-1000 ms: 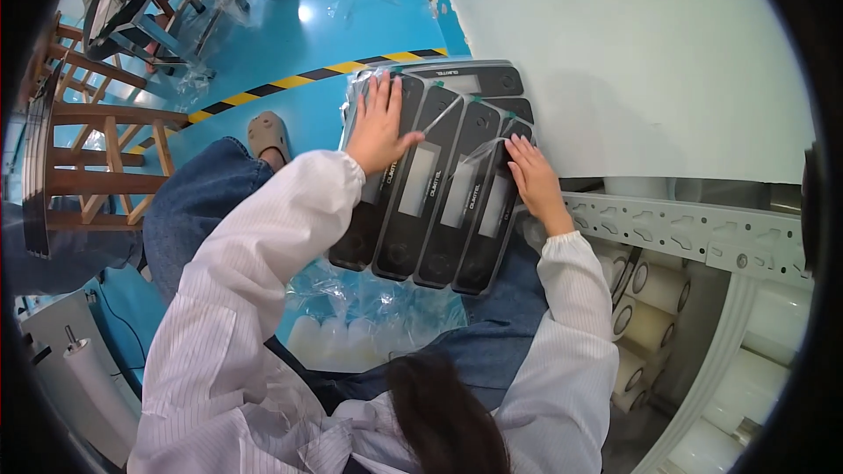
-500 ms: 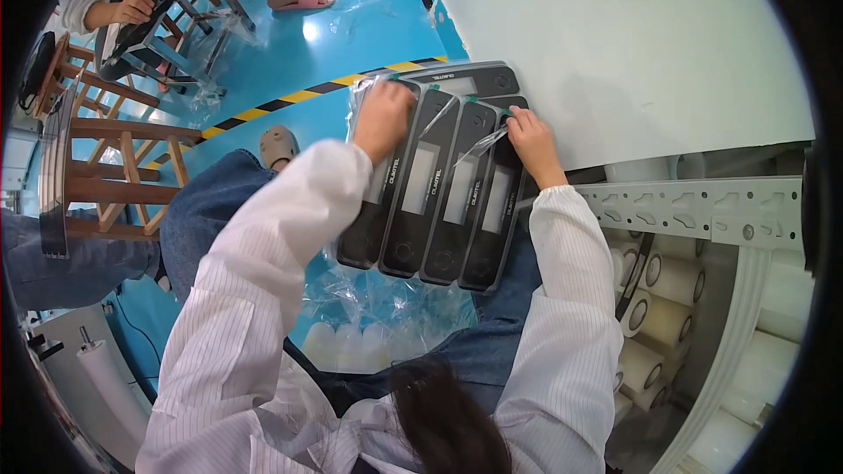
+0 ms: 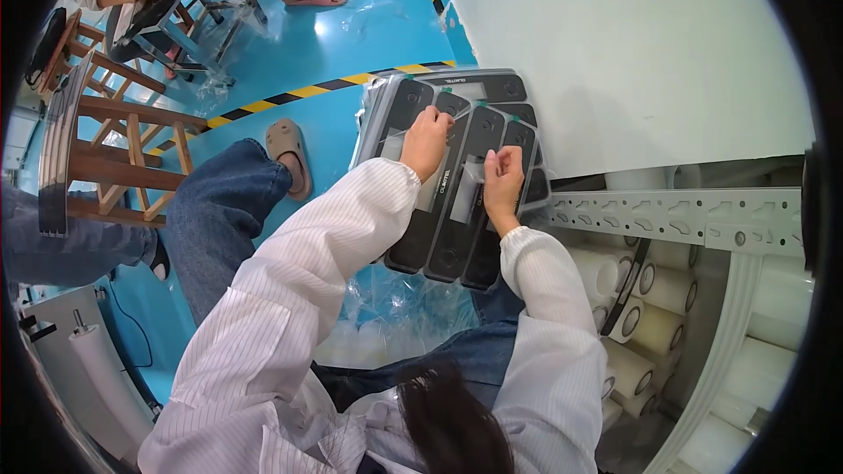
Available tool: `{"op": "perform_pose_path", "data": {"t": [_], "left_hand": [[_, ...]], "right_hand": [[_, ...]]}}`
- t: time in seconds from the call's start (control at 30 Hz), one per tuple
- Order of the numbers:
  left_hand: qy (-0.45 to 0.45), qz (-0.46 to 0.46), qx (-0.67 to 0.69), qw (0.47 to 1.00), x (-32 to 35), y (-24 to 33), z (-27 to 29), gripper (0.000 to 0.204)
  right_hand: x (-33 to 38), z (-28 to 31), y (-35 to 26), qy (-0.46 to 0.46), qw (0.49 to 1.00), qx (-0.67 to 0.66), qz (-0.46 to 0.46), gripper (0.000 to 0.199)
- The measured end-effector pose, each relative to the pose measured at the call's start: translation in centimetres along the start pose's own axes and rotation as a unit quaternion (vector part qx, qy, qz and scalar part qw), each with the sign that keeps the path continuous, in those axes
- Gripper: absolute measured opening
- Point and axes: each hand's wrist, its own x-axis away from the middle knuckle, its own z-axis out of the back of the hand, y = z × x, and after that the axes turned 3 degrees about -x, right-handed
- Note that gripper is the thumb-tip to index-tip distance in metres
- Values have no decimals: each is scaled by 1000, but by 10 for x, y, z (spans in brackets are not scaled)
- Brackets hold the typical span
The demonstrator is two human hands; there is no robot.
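Left hand (image 3: 427,139) presses black panels (image 3: 457,184) steady on lap; right hand (image 3: 502,177) fingers pinch clear film (image 3: 479,177), apparently peeling.

Black panels (image 3: 465,184) apparently rest overlapped on the person's lap (image 3: 457,351).

To your left stand wooden stools (image 3: 114,149) on the blue floor (image 3: 351,35), crossed by a striped line (image 3: 290,92). White rollers (image 3: 654,325) lie under the perforated rail (image 3: 676,215) on your right.
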Motion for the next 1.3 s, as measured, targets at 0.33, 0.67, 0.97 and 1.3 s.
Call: {"op": "perform_pose_path", "data": {"t": [0.33,0.67,0.97,1.3], "left_hand": [[32,-20,45,998,-9,6,11,13],[-49,-30,104,993,2,8,23,8],[22,-210,-33,977,7,-41,124,19],[-418,201,155,873,-51,-123,189,46]], "right_hand": [[28,-18,-32,-109,993,32,35,93],[35,-41,-35,-9,995,53,88,98],[53,-84,-42,-167,967,-191,-29,32],[91,-78,-58,-228,945,-211,-99,15]]}}
